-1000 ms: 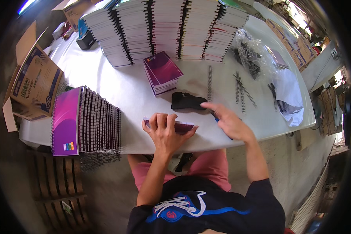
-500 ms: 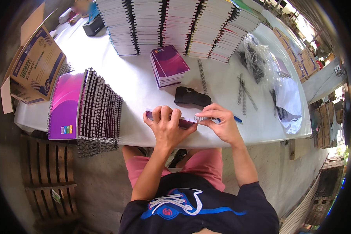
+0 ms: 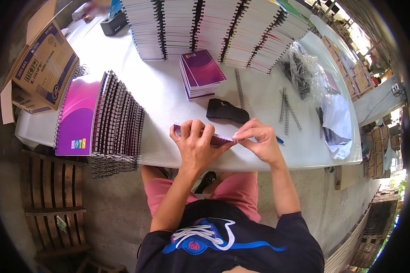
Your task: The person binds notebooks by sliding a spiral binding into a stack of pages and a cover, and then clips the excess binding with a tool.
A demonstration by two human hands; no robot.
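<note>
My left hand (image 3: 195,144) grips a purple-covered notebook (image 3: 217,141) on edge near the table's front, fingers over its upper side and thumb beneath. At the notebook's right end my right hand (image 3: 263,142) is closed in a pinch on a thin wire spiral coil, mostly hidden by the fingers and along the notebook's edge. Just beyond my hands lies a black pouch-like item (image 3: 228,111). Behind it is a small pile of purple notebooks (image 3: 202,73) with punched holes along the edge. A loose spiral coil (image 3: 239,88) lies to their right.
Spiral-bound purple notebooks (image 3: 79,118) are stacked at left, beside an open cardboard box (image 3: 43,68). Tall stacks of bound books (image 3: 182,32) line the back. More coils (image 3: 285,111), a blue pen (image 3: 279,140) and clear plastic wrap (image 3: 305,68) lie at right.
My right hand has closed in on the notebook's right end; the coil length showing between hand and notebook is now mostly out of sight. My left hand keeps its hold.
</note>
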